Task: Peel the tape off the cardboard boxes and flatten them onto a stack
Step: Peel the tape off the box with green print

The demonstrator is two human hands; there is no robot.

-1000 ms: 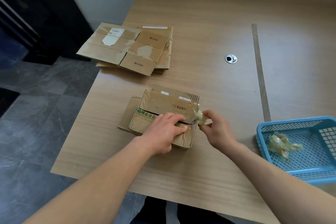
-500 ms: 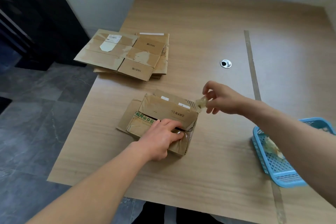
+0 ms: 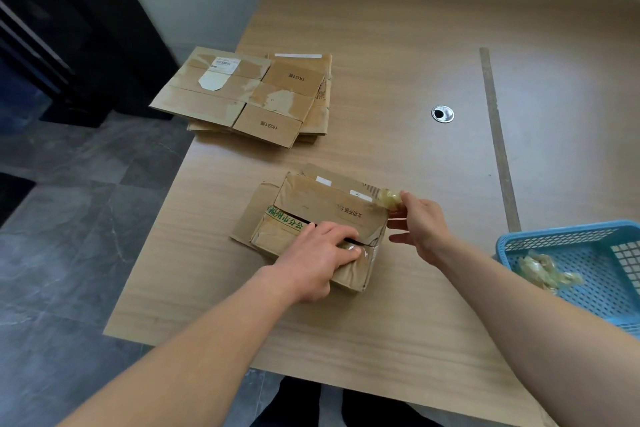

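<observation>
A worn brown cardboard box (image 3: 322, 204) with green print lies in the middle of the wooden table, its top flaps parted by a dark slit. My left hand (image 3: 320, 255) presses flat on its near right part, fingers over a patch of clear tape. My right hand (image 3: 420, 224) is at the box's far right corner and pinches a crumpled yellowish wad of tape (image 3: 389, 199) that still joins the box's edge. A stack of flattened boxes (image 3: 252, 97) lies at the far left of the table.
A blue plastic basket (image 3: 588, 253) at the right edge holds crumpled tape (image 3: 543, 272). A round metal grommet (image 3: 442, 113) and a long seam (image 3: 498, 135) mark the table. The table's left edge drops to a grey tiled floor.
My right hand pulled the tape wad from the box's near right corner up and away along its right edge. Left hand kept pressing the box.
</observation>
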